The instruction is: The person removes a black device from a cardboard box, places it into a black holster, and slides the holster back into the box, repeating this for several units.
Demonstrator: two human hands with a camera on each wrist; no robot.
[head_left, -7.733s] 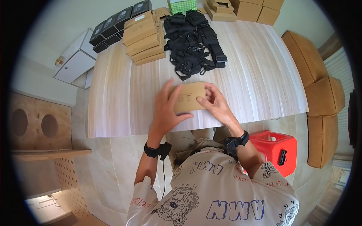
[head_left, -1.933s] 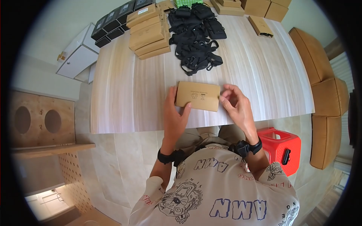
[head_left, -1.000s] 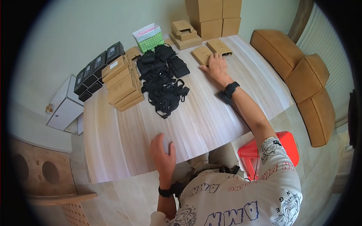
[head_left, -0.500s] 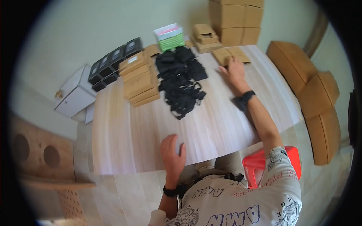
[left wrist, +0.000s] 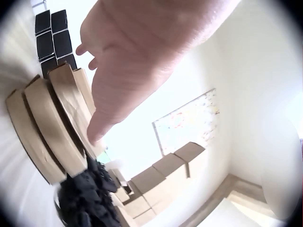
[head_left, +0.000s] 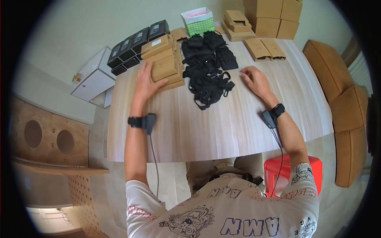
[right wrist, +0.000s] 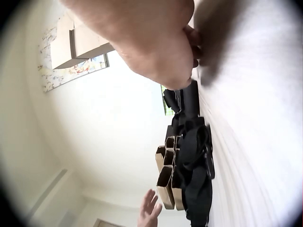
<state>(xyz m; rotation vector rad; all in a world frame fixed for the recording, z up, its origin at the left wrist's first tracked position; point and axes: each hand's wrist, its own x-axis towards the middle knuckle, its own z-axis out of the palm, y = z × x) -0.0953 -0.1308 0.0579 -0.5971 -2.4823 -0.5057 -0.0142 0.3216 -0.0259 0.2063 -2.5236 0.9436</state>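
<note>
My left hand (head_left: 146,82) has its fingers spread at the left side of a stack of flat brown cardboard boxes (head_left: 164,68), thumb stretched along the near side. In the left wrist view, that thumb overlaps the upper boxes (left wrist: 71,94). On the other side, my right hand (head_left: 256,82) is low over the table, fingers loosely bent and holding nothing. Between the hands lies a heap of black straps and pouches (head_left: 208,73) with metal clips. Two flat cardboard boxes (head_left: 257,49) lie side by side at the back right, something black showing at their near ends.
Black boxes (head_left: 135,44) are stacked at the back left of the wooden table (head_left: 190,135). A green checked bag (head_left: 199,25), opened cardboard boxes (head_left: 238,23) and large cartons (head_left: 270,20) line the back. A red stool (head_left: 313,170) stands right, beside a brown sofa (head_left: 337,95).
The box earlier between both hands now lies beside another at the back right. My right hand has let go and drawn back; my left has moved from the front edge to the stack.
</note>
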